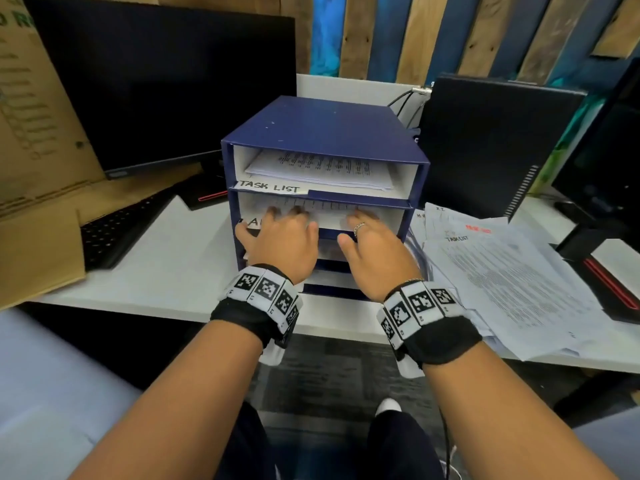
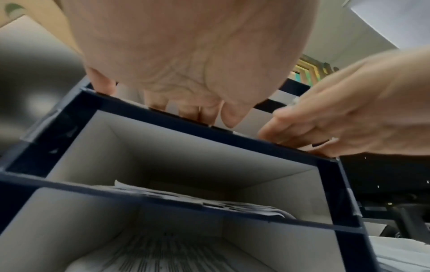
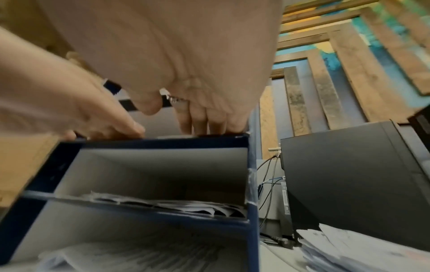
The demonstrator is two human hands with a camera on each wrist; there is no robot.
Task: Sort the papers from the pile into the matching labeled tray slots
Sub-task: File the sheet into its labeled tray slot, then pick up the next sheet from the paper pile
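Note:
A dark blue tray organizer (image 1: 311,126) stands mid-desk with stacked slots. Its top slot, labelled TASK LIST (image 1: 270,186), holds printed sheets (image 1: 322,168). Both hands reach into the second slot. My left hand (image 1: 282,232) and right hand (image 1: 372,240), which wears a ring, lay straight fingers flat on a sheet (image 1: 325,213) there. The left hand partly hides that slot's label. In the left wrist view the left fingers (image 2: 186,112) lie over the slot's blue front edge (image 2: 163,121). The lower slots (image 3: 163,204) hold papers too. The pile of papers (image 1: 502,271) lies on the desk to the right.
A dark monitor (image 1: 156,81) and a black keyboard (image 1: 117,230) sit to the left, beside a cardboard box (image 1: 34,168). A black computer case (image 1: 485,143) with cables (image 1: 408,102) stands behind the pile. A second monitor stand (image 1: 606,265) is at far right.

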